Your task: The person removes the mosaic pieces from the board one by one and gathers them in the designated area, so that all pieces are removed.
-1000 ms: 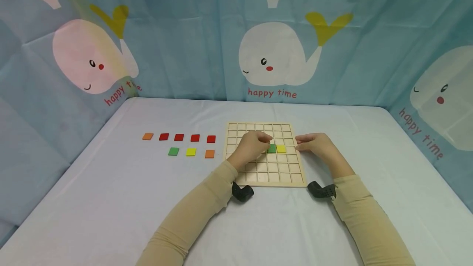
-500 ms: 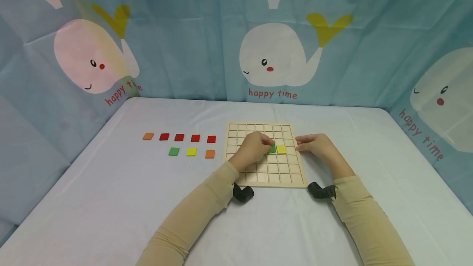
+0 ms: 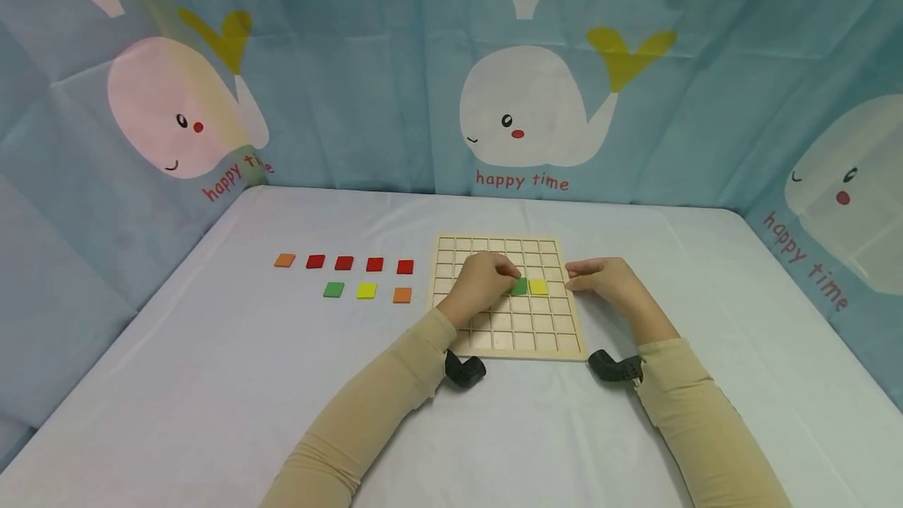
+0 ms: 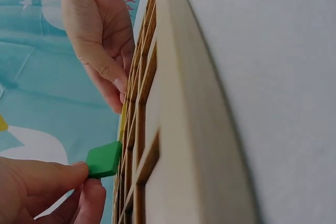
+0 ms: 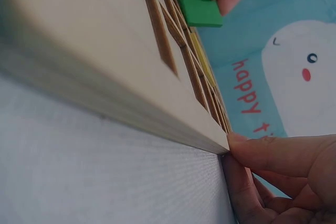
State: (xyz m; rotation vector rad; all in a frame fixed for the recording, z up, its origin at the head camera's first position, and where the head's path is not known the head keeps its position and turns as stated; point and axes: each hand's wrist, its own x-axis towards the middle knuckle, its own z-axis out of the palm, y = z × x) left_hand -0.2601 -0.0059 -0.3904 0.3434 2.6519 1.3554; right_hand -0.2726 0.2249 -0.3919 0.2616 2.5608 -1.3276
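Note:
In the head view my left hand (image 3: pixel 481 282) is over the wooden grid board (image 3: pixel 508 353). Its thumb and fingers pinch a small green square tile (image 4: pixel 103 159). Seen from the left wrist, the tile stands out above the grid, one edge close to it; whether it touches cannot be told. A yellow tile (image 3: pixel 538 287) lies in the cell just to the right of the green one. My right hand (image 3: pixel 608 279) is at the board's right edge, its thumb and fingertips touching the rim with fingers nearly straight.
Left of the board lie a row of red tiles (image 3: pixel 343 263) ending in an orange tile (image 3: pixel 284 260), and a nearer row with a green tile (image 3: pixel 334 289), a yellow tile (image 3: pixel 366 291) and an orange tile (image 3: pixel 402 295). A whale-printed curtain (image 3: pixel 339 100) encloses the white table (image 3: pixel 197 382).
The green tile shifts slightly in my left fingers, tilting and then showing flatter beside the yellow tile. My right hand stays at the board's edge. The head view drifts slightly.

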